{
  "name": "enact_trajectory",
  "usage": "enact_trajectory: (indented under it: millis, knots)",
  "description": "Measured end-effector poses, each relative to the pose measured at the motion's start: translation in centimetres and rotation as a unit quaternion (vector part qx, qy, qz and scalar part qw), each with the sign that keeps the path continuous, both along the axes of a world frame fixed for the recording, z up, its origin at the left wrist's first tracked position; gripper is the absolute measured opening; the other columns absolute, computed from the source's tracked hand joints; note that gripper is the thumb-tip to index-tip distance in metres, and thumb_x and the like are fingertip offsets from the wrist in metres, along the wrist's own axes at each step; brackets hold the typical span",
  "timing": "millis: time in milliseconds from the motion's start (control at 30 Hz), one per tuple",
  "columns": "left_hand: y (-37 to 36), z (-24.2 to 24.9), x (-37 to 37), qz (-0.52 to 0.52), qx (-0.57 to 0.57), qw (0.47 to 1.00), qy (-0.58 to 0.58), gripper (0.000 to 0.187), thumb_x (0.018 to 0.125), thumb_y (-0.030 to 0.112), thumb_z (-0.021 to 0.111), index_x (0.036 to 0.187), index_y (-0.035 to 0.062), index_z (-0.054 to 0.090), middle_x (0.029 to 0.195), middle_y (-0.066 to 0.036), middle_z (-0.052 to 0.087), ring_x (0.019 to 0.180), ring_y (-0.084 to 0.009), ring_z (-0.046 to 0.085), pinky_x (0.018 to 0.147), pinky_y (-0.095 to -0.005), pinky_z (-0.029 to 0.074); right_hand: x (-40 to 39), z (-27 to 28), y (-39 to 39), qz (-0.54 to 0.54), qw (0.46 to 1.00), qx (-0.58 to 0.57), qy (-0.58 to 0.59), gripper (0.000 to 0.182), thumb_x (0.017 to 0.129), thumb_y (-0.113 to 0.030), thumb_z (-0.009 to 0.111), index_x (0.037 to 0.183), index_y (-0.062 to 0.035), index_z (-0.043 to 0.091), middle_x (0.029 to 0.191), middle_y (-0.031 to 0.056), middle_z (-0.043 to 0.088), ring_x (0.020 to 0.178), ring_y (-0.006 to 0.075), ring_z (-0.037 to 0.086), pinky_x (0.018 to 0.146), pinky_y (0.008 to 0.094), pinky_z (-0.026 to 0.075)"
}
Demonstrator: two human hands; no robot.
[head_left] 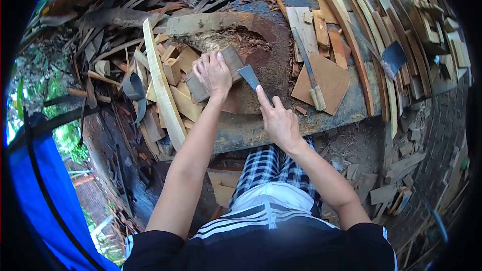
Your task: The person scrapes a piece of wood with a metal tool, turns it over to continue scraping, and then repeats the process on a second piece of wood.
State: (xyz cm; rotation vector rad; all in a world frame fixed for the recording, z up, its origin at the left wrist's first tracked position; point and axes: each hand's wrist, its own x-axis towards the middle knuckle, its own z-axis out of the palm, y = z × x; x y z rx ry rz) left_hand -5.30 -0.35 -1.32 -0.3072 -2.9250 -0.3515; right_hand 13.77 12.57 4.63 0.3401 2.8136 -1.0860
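Note:
My left hand (213, 75) is closed over a weathered wooden block (233, 63), fingers on its top. The block lies tilted at the edge of a hollowed, rough-worn piece of timber (221, 26). My right hand (280, 124) grips a flat-bladed scraper (249, 77), its index finger stretched along the metal. The scraper's wide end points up and left, close by the block's right end. Its handle is hidden in my palm.
Wood offcuts (187, 101) and a long pale strip (163, 88) lie left of my left hand. On the right are a long-bladed tool (306, 60), a square brown board (322, 84) and long wooden strips (346, 40). A blue tarp (45, 185) hangs at the lower left.

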Motion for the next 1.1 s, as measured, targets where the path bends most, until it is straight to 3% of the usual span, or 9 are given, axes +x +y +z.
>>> enact_trajectory:
  millis: [267,367,567,633,800,867,967,1100]
  knots:
    - [0.3,0.3,0.0,-0.003,-0.020,1.000,0.018,0.033,0.104,0.033,0.041,0.115,0.0140,0.064,0.107,-0.007,0.057,0.112,-0.0266,0.053,0.108,-0.0473,0.029,-2.2,-1.7,-0.4,-0.018,0.997,0.037,0.063,0.056,0.098,-0.023,0.056,0.151,-0.0223,0.039,0.076,0.0174,0.059,0.055,0.0358,0.065,0.046,0.0464,0.054]
    - [0.3,0.3,0.1,-0.003,-0.016,0.999,0.037,0.032,0.103,0.033,0.041,0.115,0.0143,0.064,0.107,-0.007,0.057,0.112,-0.0266,0.053,0.109,-0.0476,0.029,-5.4,-2.1,-0.3,-0.013,0.995,0.054,0.078,0.054,0.099,-0.022,0.055,0.151,-0.0202,0.040,0.079,0.0179,0.061,0.053,0.0354,0.065,0.046,0.0453,0.054]
    - [0.5,0.6,0.1,0.016,-0.029,0.999,0.002,0.030,0.103,0.032,0.042,0.113,0.0156,0.065,0.106,-0.008,0.057,0.110,-0.0268,0.053,0.109,-0.0475,0.029,0.0,-0.4,0.8,0.048,0.997,0.067,0.009,0.060,0.096,-0.016,0.055,0.153,-0.0195,0.036,0.076,0.0172,0.059,0.053,0.0342,0.065,0.046,0.0449,0.054]
    - [0.4,0.6,0.1,0.016,-0.016,1.000,0.018,0.030,0.103,0.032,0.043,0.113,0.0156,0.065,0.106,-0.008,0.057,0.110,-0.0269,0.053,0.108,-0.0474,0.030,-2.3,-0.2,0.5,0.030,0.997,0.065,-0.004,0.058,0.098,-0.018,0.055,0.153,-0.0220,0.036,0.079,0.0199,0.059,0.058,0.0401,0.064,0.052,0.0500,0.053]
    - [0.5,0.8,0.1,0.018,-0.005,1.000,0.020,0.030,0.102,0.032,0.044,0.113,0.0157,0.065,0.105,-0.008,0.057,0.109,-0.0269,0.053,0.107,-0.0469,0.031,-4.4,-0.8,0.5,0.036,0.995,0.092,0.034,0.059,0.098,-0.018,0.055,0.154,-0.0219,0.036,0.076,0.0192,0.058,0.059,0.0400,0.064,0.052,0.0499,0.052]
    - [0.6,0.7,0.2,0.016,0.005,0.999,0.037,0.026,0.100,0.031,0.046,0.108,0.0146,0.065,0.105,-0.008,0.058,0.107,-0.0270,0.054,0.106,-0.0468,0.032,-1.9,-0.6,0.9,0.056,0.993,0.096,0.032,0.065,0.093,-0.012,0.057,0.154,-0.0199,0.034,0.076,0.0168,0.059,0.052,0.0343,0.065,0.045,0.0447,0.054]
    - [0.6,0.9,0.2,0.013,0.000,1.000,0.025,0.026,0.100,0.031,0.047,0.108,0.0146,0.065,0.104,-0.008,0.058,0.107,-0.0272,0.054,0.106,-0.0466,0.032,-1.4,-0.6,0.9,0.059,0.993,0.101,0.031,0.065,0.093,-0.011,0.056,0.154,-0.0188,0.034,0.076,0.0172,0.059,0.051,0.0343,0.065,0.044,0.0442,0.054]
    - [0.6,1.0,0.3,0.017,0.001,0.999,0.027,0.026,0.100,0.031,0.047,0.107,0.0143,0.065,0.105,-0.008,0.058,0.107,-0.0273,0.054,0.107,-0.0468,0.032,-7.5,-2.2,0.2,0.042,0.984,0.150,0.084,0.066,0.092,-0.010,0.057,0.154,-0.0177,0.034,0.076,0.0170,0.059,0.051,0.0343,0.065,0.045,0.0441,0.054]
